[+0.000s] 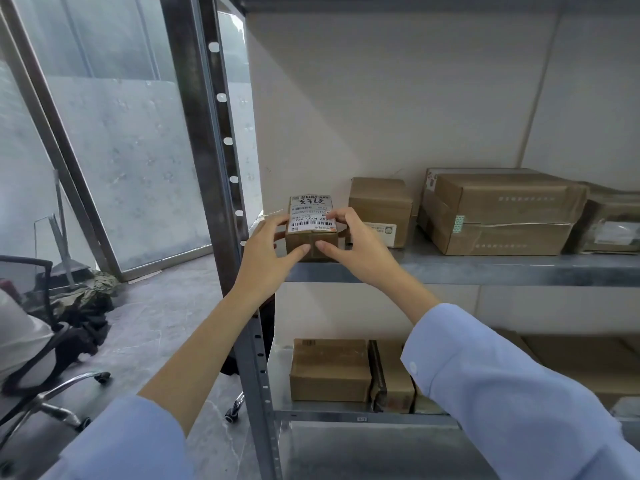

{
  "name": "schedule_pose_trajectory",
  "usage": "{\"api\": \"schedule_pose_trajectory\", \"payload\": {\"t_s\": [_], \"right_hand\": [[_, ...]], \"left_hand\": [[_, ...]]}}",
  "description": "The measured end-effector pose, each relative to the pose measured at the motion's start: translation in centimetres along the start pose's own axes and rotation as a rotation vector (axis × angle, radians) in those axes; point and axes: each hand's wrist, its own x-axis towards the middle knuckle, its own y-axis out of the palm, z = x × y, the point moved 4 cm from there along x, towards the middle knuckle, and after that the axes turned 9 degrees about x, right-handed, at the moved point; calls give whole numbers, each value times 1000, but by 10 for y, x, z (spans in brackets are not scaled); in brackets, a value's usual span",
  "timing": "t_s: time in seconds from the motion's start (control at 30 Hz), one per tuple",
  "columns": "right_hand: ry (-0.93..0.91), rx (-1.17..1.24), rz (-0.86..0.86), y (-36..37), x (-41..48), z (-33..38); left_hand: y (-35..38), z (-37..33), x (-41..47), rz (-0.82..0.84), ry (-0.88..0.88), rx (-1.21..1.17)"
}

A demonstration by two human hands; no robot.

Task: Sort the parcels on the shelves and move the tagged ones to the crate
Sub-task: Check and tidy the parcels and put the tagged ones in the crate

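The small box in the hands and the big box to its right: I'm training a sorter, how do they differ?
The small box is held by both hands, left hand and right hand; the big box sits untouched. The small box has a white label on top; the big box's top shows none. The small box is far smaller. Both are brown taped cardboard.

Soft daylight enters through the frosted window [131, 161] on the left, throwing a bright slanted band across the wall [381, 98]. The lower shelf [363, 415] sits dimmer. Wide-angle distortion bends the edges; focus is slightly soft.
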Motion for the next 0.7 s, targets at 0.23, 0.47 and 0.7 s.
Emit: {"api": "schedule_pose_trajectory", "payload": {"t_s": [0.23,0.47,0.7], "right_hand": [[19,-142,-2,5,8,-10],[10,-197,-20,4,8,-10],[-17,-254,-70,-2,2,-3]], "left_hand": [[3,5,5,41,-19,14],[6,3,7,46,-39,33],[0,-6,2,12,18,222]]}}
